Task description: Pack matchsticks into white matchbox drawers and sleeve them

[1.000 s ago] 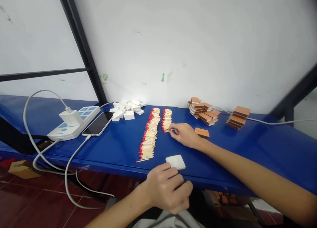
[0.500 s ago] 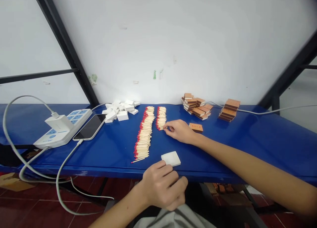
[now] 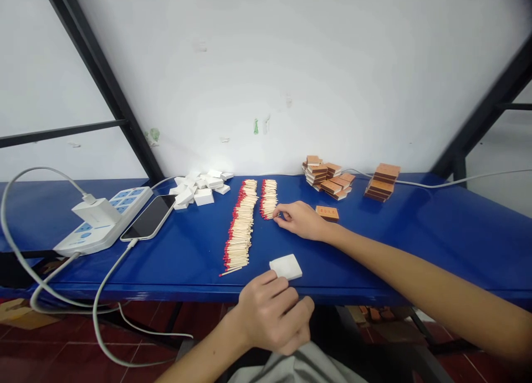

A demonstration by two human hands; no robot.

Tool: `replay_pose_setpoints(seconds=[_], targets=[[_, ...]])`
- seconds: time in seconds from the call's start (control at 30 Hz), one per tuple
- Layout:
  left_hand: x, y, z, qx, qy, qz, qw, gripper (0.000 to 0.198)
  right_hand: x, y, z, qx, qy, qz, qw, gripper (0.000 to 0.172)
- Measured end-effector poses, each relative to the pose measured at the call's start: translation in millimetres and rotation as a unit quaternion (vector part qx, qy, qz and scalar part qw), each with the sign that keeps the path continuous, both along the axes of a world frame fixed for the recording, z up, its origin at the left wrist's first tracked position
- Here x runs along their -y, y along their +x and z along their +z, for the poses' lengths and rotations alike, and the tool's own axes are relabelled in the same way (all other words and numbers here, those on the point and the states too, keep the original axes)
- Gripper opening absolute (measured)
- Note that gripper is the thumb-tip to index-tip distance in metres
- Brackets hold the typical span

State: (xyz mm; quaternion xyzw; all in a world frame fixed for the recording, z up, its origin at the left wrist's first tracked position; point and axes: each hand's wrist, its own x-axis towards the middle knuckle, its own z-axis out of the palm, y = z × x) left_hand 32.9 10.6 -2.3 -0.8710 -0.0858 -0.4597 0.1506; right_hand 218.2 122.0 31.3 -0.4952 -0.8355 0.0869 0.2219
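Observation:
My right hand [image 3: 300, 219] is pinched at the near end of the shorter row of red-tipped matches [image 3: 269, 197]; whatever lies between its fingertips is too small to make out. My left hand [image 3: 276, 312] is curled at the table's front edge, its knuckles by a white box tray [image 3: 286, 266]. What its fingers hold, if anything, is hidden. A longer row of matches [image 3: 240, 225] runs left of the shorter one. Right of my right hand lies one orange-brown matchbox [image 3: 327, 213].
White trays [image 3: 201, 187] are heaped at the back left. Matchboxes lie in a pile [image 3: 329, 178] and a stack [image 3: 382, 182] at the back right. A phone [image 3: 150, 216], a power strip [image 3: 103, 222] and looping white cables occupy the left side.
The view has shifted slightly. Both hands keep almost the same pose and place beside the matches and the white tray.

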Motion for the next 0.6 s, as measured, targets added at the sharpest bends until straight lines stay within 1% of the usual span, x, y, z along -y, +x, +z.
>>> replay_pose_setpoints(seconds=[0.2, 0.4, 0.6], targets=[[-0.2, 0.6, 0.8, 0.009, 0.002, -0.001, 1.000, 0.018, -0.4, 1.3, 0.3, -0.032, -0.019, 0.016, 0.999, 0.009], [-0.6, 0.7, 1.0, 0.006, 0.003, 0.000, 1.000, 0.017, -1.0, 2.7, -2.0, -0.036, -0.015, 0.036, 0.999, 0.024], [0.2, 0.7, 0.2, 0.001, -0.003, 0.005, 1.000, 0.017, 0.0, 2.5, -1.5, -0.026, -0.012, 0.027, 0.999, 0.027]])
